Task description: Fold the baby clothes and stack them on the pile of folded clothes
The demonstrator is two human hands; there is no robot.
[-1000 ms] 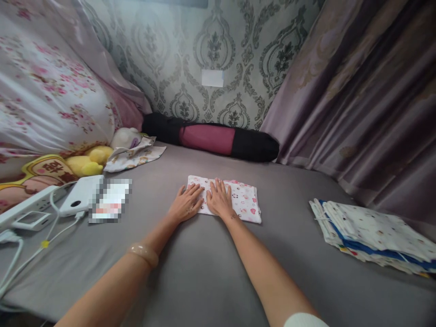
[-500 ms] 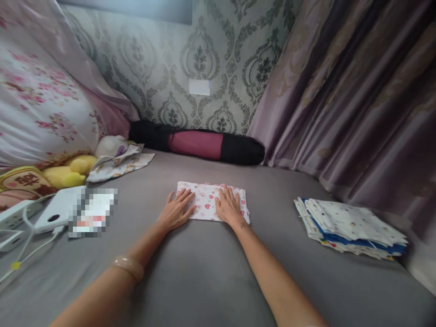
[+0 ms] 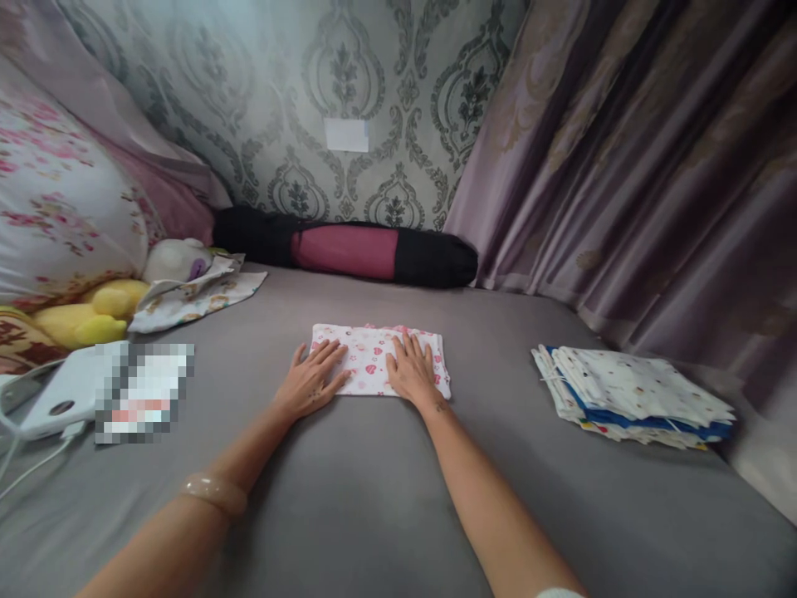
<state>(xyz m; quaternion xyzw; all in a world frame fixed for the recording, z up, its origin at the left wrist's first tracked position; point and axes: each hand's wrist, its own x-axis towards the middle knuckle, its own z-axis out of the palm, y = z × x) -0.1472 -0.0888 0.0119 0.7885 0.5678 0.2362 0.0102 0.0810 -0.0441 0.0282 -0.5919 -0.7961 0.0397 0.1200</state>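
Splayed open, the left hand [image 3: 310,380] and right hand [image 3: 411,370] seemingly smooth the folded cloth [image 3: 367,367] at its nine and three o'clock; lifting it next would call for edge grips.

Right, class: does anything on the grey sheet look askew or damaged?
Slightly: pink fabric peeks past the far edge of the folded cloth, and the loose cloth at left lies rumpled, unlike the folded stack at right. No damage shows.

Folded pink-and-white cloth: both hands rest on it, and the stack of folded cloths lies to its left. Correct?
Not quite: the head view shows the stack of folded cloths to the right of the folded pink-and-white cloth. The left hand and right hand do rest on it.
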